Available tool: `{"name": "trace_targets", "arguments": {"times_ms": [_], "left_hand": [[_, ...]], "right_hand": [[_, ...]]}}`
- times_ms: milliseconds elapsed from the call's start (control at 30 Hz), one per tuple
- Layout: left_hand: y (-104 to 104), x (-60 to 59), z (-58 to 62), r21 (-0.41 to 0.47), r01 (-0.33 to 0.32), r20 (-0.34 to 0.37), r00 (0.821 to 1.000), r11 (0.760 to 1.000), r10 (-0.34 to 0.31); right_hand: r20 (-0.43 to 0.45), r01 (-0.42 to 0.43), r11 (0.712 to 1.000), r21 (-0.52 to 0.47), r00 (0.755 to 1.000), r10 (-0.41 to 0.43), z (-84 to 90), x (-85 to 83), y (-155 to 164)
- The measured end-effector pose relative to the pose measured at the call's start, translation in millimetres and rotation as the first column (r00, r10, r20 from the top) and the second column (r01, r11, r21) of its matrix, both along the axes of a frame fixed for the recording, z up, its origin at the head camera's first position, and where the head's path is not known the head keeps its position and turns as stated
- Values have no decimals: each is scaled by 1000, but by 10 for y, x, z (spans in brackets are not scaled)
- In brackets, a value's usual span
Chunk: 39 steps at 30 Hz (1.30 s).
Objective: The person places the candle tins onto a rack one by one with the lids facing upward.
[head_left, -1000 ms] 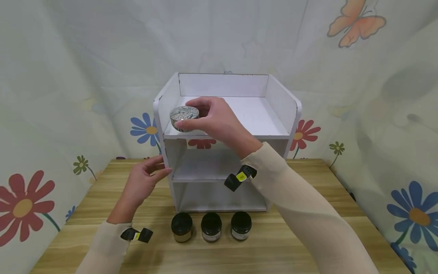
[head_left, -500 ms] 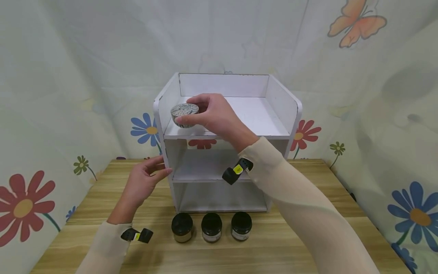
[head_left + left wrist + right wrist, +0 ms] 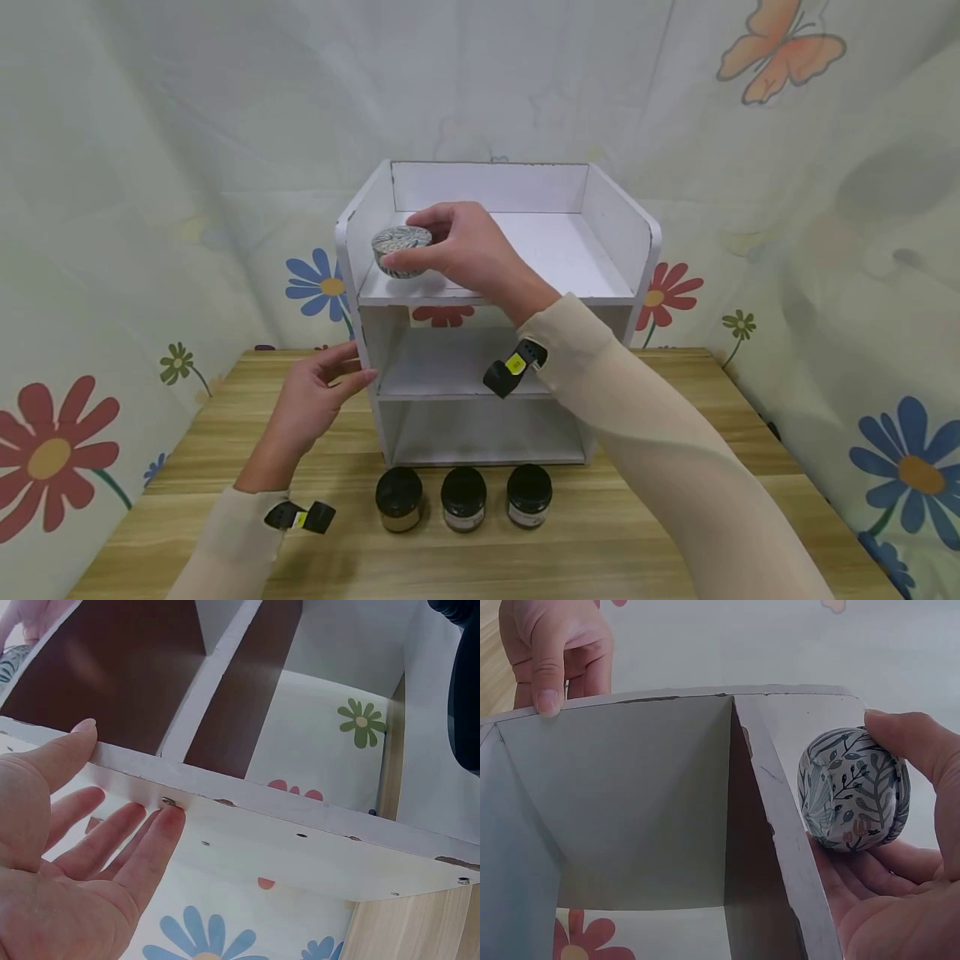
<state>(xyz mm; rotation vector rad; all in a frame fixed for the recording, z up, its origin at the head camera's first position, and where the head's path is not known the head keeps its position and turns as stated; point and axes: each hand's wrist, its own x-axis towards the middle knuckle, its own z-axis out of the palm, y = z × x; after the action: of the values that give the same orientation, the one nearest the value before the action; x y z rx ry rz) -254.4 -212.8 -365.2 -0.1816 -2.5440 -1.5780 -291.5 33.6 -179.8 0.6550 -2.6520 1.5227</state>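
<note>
Slightly above and left of the head view's centre, we see a low, round tin (image 3: 395, 240), white with grey-blue leaves and sprigs. The right hand's (image 3: 475, 252) grip pinches it at the white shelf's (image 3: 562, 250) top tier; the left hand's (image 3: 309, 398) loose, spread grip touches the shelf's side.

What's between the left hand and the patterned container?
The white shelf: its left side panel and top board, as the right wrist view shows.
</note>
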Motion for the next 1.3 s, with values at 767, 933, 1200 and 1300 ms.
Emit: {"name": "trace_targets", "arguments": {"times_ms": [767,933,1200,1300], "left_hand": [[12,1,-3,-7,1,-11,1000,1000,-1],[5,-4,-5,-4,4,-9,1000,1000,-5],[-12,-7,-10,0,7,-6,1000,1000,-7],[-13,-4,-10,-3,6,-5,1000,1000,-6]], "right_hand": [[60,-14,1000,18,998,13,10,-62,-25],[62,-13,999,38,998,10,12,-62,-43],[36,-15,996,85,999,12,-6,-69,-100],[45,-15,996,87,999,11,-9,-68,-106]]}}
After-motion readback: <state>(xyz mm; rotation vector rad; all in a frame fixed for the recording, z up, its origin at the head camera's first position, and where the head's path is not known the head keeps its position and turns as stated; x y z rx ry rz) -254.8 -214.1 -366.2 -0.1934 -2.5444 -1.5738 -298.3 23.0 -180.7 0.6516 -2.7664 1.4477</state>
